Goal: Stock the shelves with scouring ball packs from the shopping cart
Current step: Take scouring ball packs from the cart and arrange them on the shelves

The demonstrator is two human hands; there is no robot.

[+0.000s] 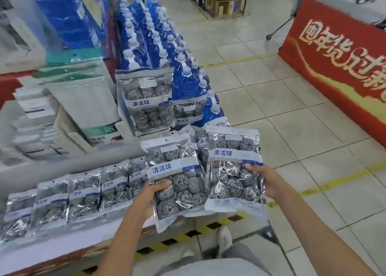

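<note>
Head view: each grip, left hand (146, 196) and right hand (265, 181), clasps a scouring pack above tiled floor (261, 81).

Rows of blue bottles (158, 35) with white caps at twelve o'clock, tall blue wrapped pack (66, 17) at eleven, white and green packets (87, 100) at ten, red banner (334, 67) with pale lettering at two, pale tiled floor (261, 88), yellow floor line (238, 61).
</note>
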